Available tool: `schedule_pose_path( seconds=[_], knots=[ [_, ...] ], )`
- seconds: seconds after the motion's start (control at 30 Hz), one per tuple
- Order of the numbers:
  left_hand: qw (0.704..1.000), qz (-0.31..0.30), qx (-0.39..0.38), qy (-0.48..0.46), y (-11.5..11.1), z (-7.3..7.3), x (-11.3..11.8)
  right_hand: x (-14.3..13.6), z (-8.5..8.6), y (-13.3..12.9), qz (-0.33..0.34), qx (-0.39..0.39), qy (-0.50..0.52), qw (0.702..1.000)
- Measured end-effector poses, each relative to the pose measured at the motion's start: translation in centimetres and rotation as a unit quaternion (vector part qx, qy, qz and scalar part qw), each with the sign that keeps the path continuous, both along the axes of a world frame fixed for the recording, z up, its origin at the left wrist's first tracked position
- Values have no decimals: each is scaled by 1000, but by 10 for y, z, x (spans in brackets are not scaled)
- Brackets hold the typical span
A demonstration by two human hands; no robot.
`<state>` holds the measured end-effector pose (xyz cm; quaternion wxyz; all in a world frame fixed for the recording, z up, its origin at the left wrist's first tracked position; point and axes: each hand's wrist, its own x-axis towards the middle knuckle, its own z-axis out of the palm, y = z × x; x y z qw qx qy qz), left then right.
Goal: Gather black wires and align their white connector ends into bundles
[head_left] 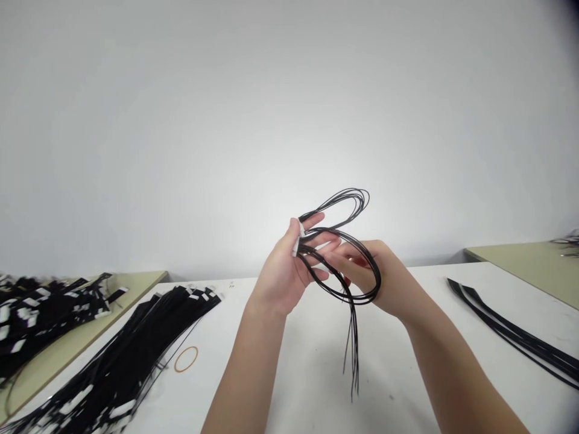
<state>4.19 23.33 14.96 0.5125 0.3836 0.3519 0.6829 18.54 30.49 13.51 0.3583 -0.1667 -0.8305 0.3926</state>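
A coiled bundle of thin black cables (pixel 374 271) is held up above the white table in several loops, with loose ends hanging down. My left hand (pixel 289 265) grips it at a white tag (pixel 297 238), the thumb pressed on the tag and the other fingers behind the loops. At the lower loop is my right hand (pixel 366 268), its fingers bent together around the cables near the left fingertips. Part of the right fingers is hidden by the cables.
Black cables with white tags (pixel 149 349) lie in a pile on the white table (pixel 212 361) at left, beside an orange rubber band (pixel 186 359). More tagged cables (pixel 49 313) cover the far-left surface. Black strips (pixel 511 331) lie at right.
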Motion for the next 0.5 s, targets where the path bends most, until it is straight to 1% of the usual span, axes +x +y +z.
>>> schedule_pose_path(
  seconds=[0.13, 0.27, 0.33, 0.43, 0.5],
  knots=[
    [1000, 11, 5, 15, -2, 1, 1, -2, 0, -3, -12, -10, 9, 1000],
    [999, 6, 11, 30, -2, 1, 2, -2, 1, -9, -22, -6, 5, 1000],
    [999, 6, 12, 35, -3, 0, 3, -1, 1, -11, -45, 19, -6, 999],
    [999, 12, 9, 42, -3, 0, 4, -1, 1, -14, -104, 82, -11, 991],
    [999, 16, 7, 45, -3, -1, 4, -1, 1, -16, -127, 122, 1, 984]
  ],
)
